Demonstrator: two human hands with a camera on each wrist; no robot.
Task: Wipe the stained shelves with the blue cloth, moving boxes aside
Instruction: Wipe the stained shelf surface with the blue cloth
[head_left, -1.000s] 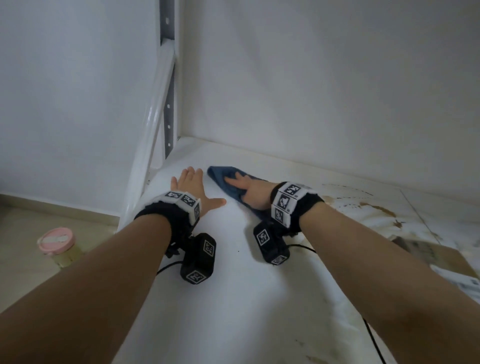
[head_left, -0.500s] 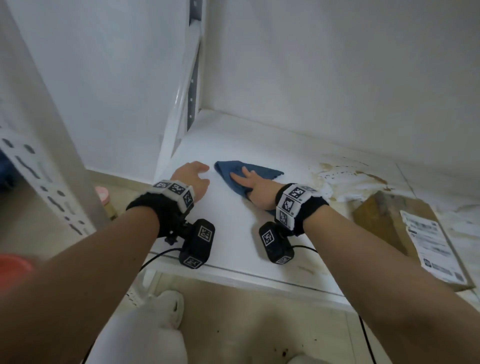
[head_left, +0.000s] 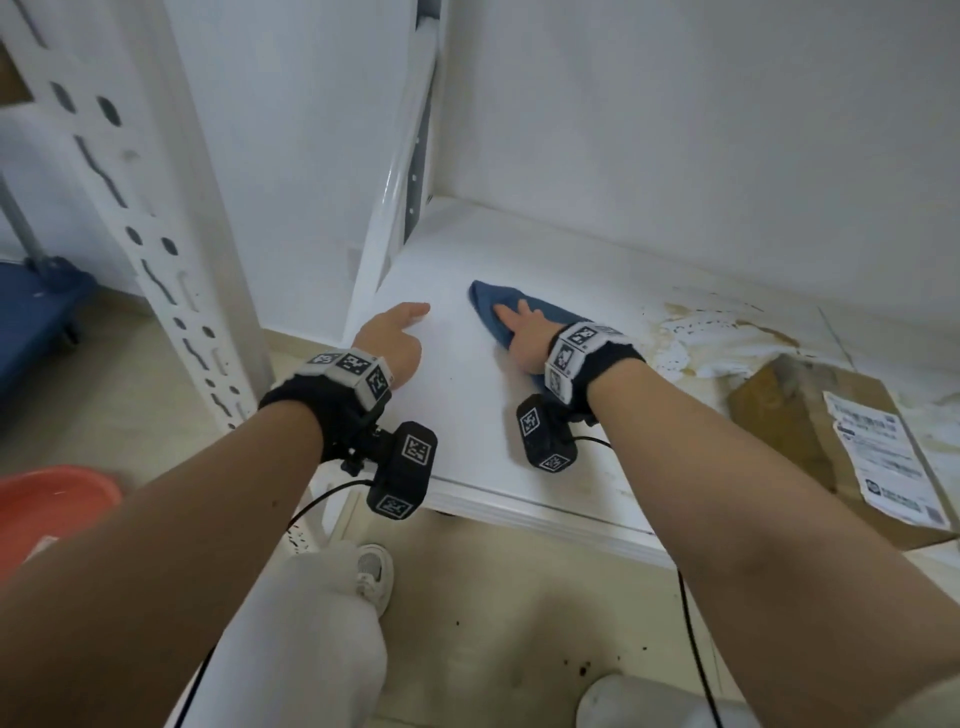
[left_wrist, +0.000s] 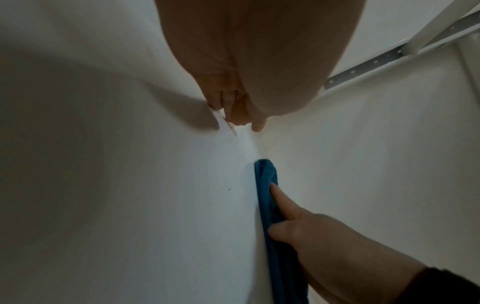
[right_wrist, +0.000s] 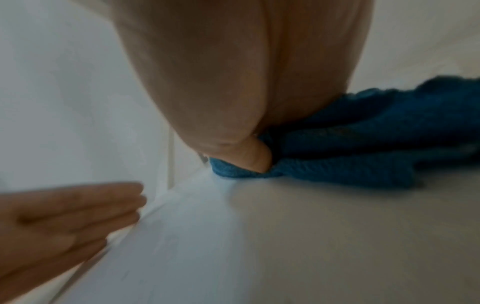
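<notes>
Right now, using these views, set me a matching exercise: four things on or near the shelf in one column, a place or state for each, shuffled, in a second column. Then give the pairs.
Column one:
1. blue cloth
2. cardboard box
3. left hand
4. red basin

Column two:
A. on the floor, at the far left
B. pressed flat under the right hand
C. on the shelf, empty, beside the cloth
D. at the right, next to the brown stains

Pairs: 1-B, 2-D, 3-C, 4-A

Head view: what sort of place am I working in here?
Probably a storeroom: a white metal shelving rack with a slotted upright, a labelled cardboard parcel on the stained shelf, a blue platform trolley on the tiled floor.
</notes>
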